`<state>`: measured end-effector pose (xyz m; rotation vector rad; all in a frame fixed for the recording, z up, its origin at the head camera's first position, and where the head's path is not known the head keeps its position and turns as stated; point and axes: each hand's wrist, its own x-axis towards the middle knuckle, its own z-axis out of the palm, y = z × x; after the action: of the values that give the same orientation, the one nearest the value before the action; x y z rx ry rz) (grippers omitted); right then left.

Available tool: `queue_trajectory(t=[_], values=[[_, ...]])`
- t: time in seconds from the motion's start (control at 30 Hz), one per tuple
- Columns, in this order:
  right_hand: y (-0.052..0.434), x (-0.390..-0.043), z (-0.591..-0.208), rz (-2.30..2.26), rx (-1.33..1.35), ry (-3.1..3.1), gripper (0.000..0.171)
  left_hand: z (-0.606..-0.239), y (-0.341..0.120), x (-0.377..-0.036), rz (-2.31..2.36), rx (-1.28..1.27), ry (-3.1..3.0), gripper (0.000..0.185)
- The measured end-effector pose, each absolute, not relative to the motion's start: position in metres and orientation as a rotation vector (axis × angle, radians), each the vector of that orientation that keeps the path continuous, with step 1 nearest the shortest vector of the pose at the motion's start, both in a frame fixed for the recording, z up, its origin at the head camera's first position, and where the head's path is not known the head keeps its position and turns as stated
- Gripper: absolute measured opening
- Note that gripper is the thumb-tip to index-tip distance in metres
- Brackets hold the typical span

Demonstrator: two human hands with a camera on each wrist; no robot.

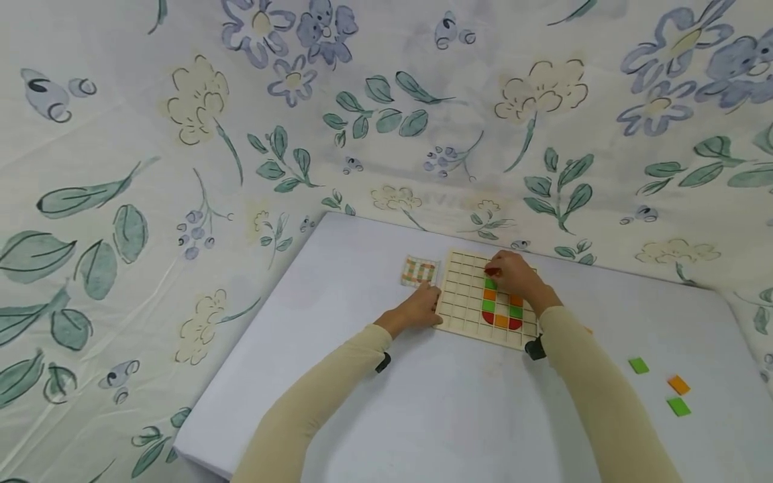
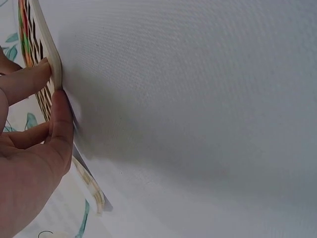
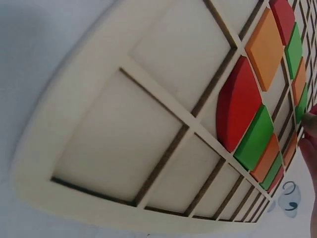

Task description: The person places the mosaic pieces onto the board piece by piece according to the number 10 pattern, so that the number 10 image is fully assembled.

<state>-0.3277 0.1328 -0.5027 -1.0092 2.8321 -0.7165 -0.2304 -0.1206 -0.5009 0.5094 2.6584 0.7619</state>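
Two hands: both at the board (image 1: 468,302), on the table (image 1: 423,402)
Left hand (image 1: 417,312): thumb and fingers pinch its near-left edge
Right hand (image 1: 513,274): curled fingers hold a red piece (image 1: 492,272) over the grid

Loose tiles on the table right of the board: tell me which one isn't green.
The orange tile. It lies between the two green tiles on the table, furthest right of the three, and is the only one not green.
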Motion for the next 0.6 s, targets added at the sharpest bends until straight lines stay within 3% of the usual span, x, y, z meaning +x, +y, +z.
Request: queue_trajectory(t=[0.43, 0.6], values=[[0.1378, -0.336, -0.4958, -0.709, -1.018, 2.771, 0.018, -0.4997, -0.1177, -0.2285, 0.737, 0.51, 2.662, 0.06], [0.1345, -0.338, -0.4983, -0.696, -0.979, 2.75, 0.025, -0.4985, -0.1205, -0.2283, 0.762, 0.488, 2.656, 0.06]])
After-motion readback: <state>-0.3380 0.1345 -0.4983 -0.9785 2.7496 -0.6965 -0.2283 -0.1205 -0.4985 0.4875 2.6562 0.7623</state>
